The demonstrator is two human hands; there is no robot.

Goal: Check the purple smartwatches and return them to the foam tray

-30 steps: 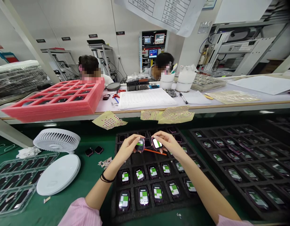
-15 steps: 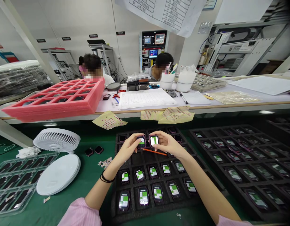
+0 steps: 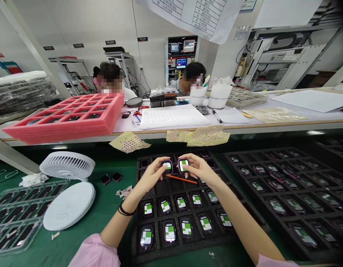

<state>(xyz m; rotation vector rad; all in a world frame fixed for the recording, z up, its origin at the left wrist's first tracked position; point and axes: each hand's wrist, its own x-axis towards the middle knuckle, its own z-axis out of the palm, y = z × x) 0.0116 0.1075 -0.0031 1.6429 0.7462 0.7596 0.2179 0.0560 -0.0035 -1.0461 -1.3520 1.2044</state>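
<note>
My left hand (image 3: 154,173) is closed round a smartwatch body (image 3: 167,165) with a lit screen, its thumb over the glass. A second smartwatch body (image 3: 184,163), its screen white and green, is gripped by my right hand (image 3: 199,170), the thumb resting on the display. Both watches are held side by side, a little apart, above a black foam tray (image 3: 160,188). Across that tray, just below my hands, lies a thin orange stick (image 3: 184,179). Several watches with green and white screens, such as one watch (image 3: 170,231), sit in the tray's compartments.
On the right, another black foam tray (image 3: 260,200) holds more watches. A white fan (image 3: 68,167) stands left, beside a clear tray (image 3: 29,222) of dark parts. Two watch bodies (image 3: 111,178) lie on the green mat. The shelf ahead carries a pink foam tray (image 3: 107,122); people sit beyond.
The watch in my right hand has shifted slightly right and tilted, and my right thumb has moved onto its screen. My left hand has barely moved.
</note>
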